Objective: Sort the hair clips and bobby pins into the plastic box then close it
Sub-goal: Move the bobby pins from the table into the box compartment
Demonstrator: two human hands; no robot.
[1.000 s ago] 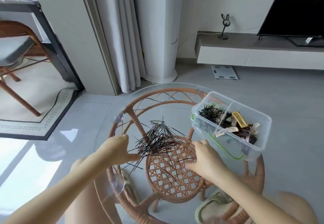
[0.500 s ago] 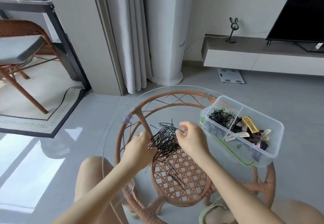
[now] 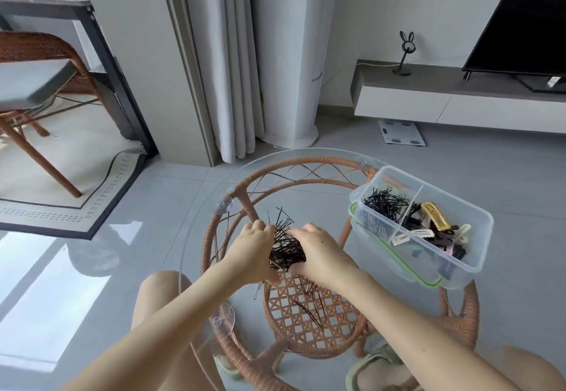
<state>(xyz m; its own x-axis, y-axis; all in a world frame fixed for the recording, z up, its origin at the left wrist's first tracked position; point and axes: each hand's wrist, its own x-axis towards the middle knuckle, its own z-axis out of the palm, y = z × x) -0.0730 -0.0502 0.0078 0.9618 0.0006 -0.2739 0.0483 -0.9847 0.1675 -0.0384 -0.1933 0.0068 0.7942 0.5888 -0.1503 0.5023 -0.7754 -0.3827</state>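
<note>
A bunch of black bobby pins (image 3: 284, 245) lies on the round glass table top (image 3: 202, 237), squeezed between both hands. My left hand (image 3: 252, 251) cups it from the left and my right hand (image 3: 318, 252) curls round it from the right. A few stray pins (image 3: 309, 308) lie nearer to me on the glass. The clear plastic box (image 3: 477, 222) stands open at the table's right edge. Its left compartment holds bobby pins (image 3: 384, 203), its right one hair clips (image 3: 435, 228) in yellow, cream, pink and dark colours. Its green-sealed lid (image 3: 398, 263) sits under it.
The glass rests on a rattan table frame (image 3: 306, 173) with a woven lower shelf (image 3: 306, 320). My knees show below the table. A white column and curtain stand behind, a TV bench at the right, a rattan chair and rug at the left.
Both hands have moved inward from either side of the spread pins and gathered them into a tight bunch. The camera has come closer.
</note>
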